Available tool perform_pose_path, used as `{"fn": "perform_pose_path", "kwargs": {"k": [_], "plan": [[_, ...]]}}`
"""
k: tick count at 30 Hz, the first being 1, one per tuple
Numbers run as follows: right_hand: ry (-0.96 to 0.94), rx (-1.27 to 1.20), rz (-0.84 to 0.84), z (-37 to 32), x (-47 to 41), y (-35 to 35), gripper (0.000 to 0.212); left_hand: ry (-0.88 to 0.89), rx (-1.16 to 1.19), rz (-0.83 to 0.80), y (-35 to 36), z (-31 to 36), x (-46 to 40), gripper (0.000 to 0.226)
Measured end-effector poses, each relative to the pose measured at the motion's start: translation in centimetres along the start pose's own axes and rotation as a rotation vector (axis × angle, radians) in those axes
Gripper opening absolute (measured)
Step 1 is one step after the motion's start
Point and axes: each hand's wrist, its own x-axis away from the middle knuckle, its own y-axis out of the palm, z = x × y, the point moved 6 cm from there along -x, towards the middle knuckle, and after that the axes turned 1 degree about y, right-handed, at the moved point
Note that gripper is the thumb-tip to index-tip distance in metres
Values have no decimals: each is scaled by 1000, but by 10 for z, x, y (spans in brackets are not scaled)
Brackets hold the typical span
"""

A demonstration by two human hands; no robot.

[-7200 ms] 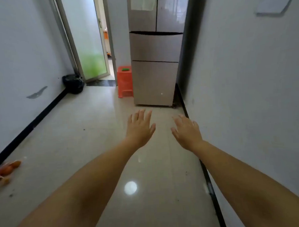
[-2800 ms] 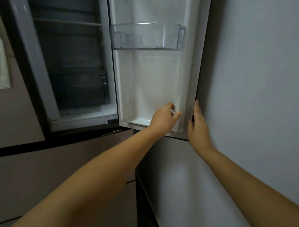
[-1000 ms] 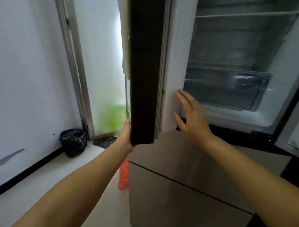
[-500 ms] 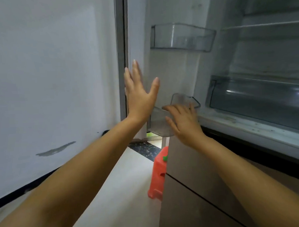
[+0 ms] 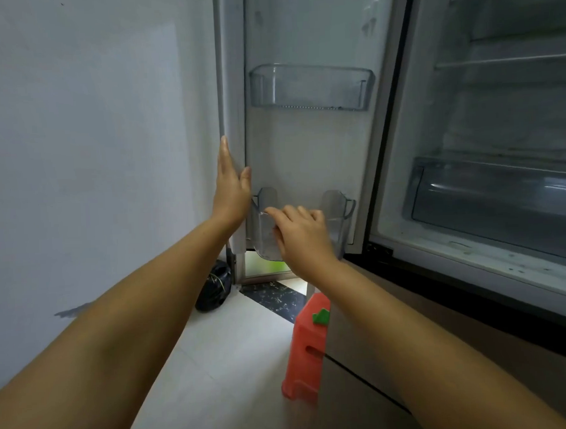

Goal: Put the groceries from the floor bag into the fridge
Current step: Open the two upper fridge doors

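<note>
Swung wider since before, fridge door [image 5: 308,155]; my left hand [image 5: 230,187] flat on its edge, right hand [image 5: 303,236] curled over lower bin [image 5: 270,241], hiding its middle.

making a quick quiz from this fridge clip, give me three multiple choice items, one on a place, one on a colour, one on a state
1. Where does the left hand rest?
A. on the outer edge of the open fridge door
B. on the crisper drawer
C. on the floor

2. What colour is the plastic stool beside the fridge?
A. blue
B. orange-red
C. white

3. What is in the upper door bin?
A. bottles
B. eggs
C. nothing visible

Key: 1 A, its straight fingers lie flat along the door's edge. 2 B, the stool is orange-red with a green piece on top. 3 C, the clear bin shows only the door liner behind it.
</note>
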Motion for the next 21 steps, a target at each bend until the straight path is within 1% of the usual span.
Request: {"fn": "perform_pose_path", "kwargs": {"k": [1,4,6,8,10,12,15,18,21], "plan": [[5,-10,-34,0,-1,1,34,-6,-5,-8,0,-2,0,64],[5,-69,-265,-1,0,1,49,-34,-20,-36,0,-2,0,66],[-26,-72,-369,1,6,-4,62,-96,-38,-65,-2,1,2,67],[-51,-77,-437,4,20,-16,69,-177,-71,-99,-5,2,12,66],[-9,-141,-463,12,44,-32,67,-229,-123,-89,-12,2,34,65],[77,-213,-468,23,78,-47,63,-262,-167,-62,-20,-1,75,64],[177,-264,-557,29,135,-59,55,-363,-165,-104,-29,-12,156,59],[217,-384,-630,9,181,-60,46,-472,-190,-168,-53,-23,241,49],[203,-428,-712,-35,215,-49,42,-549,-307,-247,-101,-33,319,48]]}}
